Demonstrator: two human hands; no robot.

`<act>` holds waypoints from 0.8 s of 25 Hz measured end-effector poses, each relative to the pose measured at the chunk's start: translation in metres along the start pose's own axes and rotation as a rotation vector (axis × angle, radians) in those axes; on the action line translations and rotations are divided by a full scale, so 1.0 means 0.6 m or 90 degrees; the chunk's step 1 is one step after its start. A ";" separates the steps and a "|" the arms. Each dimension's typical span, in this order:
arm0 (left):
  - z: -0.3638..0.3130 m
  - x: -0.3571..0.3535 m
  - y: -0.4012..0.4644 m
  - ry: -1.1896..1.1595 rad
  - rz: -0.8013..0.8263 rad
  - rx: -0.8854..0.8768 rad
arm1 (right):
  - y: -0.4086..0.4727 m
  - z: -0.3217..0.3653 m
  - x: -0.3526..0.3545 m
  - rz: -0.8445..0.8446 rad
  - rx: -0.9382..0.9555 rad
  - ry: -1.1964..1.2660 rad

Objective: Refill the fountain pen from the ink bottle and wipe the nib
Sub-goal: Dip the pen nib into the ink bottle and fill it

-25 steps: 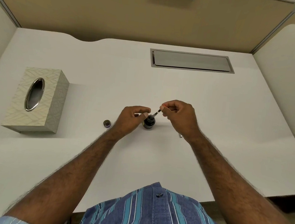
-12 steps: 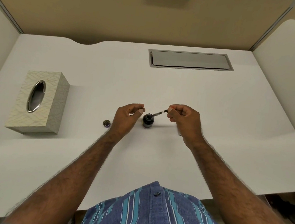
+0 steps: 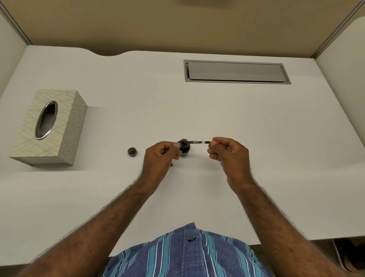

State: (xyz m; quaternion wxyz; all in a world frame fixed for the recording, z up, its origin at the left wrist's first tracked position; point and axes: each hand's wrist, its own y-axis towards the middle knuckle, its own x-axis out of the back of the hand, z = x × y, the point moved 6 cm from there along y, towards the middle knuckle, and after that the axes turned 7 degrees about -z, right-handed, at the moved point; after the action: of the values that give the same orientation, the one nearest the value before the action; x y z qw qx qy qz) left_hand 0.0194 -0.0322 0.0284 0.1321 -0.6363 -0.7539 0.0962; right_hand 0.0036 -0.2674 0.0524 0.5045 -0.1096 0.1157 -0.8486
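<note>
right hand (image 3: 228, 156) pinching the fountain pen (image 3: 199, 142) tip-down at the mouth of the ink bottle (image 3: 184, 148), left hand (image 3: 161, 156) gripping that bottle on the tabletop (image 3: 264, 145); risking a tipped bottle if jerked sideways

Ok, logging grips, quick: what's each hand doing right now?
Left hand: grips the ink bottle.
Right hand: pinches the pen, nib end at the bottle's mouth.
</note>
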 end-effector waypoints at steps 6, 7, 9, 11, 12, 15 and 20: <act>0.018 -0.048 -0.025 -0.006 0.070 0.103 | -0.014 -0.027 0.008 -0.007 -0.088 0.080; 0.019 -0.056 -0.027 -0.013 0.081 0.118 | -0.015 -0.031 0.010 -0.012 -0.097 0.087; 0.020 -0.071 -0.029 -0.037 0.095 0.146 | -0.021 -0.037 0.013 -0.019 -0.113 0.101; 0.019 -0.082 -0.026 -0.074 0.096 0.178 | -0.026 -0.044 0.014 -0.022 -0.132 0.115; 0.018 -0.087 -0.025 -0.093 0.092 0.193 | -0.030 -0.048 0.014 -0.022 -0.149 0.128; 0.019 -0.098 -0.024 -0.127 0.078 0.226 | -0.041 -0.061 0.010 -0.021 -0.232 0.213; 0.023 -0.101 -0.031 -0.161 0.072 0.231 | -0.054 -0.067 0.000 -0.010 -0.330 0.318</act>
State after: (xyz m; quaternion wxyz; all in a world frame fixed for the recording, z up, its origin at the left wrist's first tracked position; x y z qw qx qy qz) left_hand 0.0069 -0.0948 0.0164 0.1433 -0.6262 -0.6982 0.3159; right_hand -0.0357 -0.2490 0.0242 0.4098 -0.0240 0.4461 -0.7953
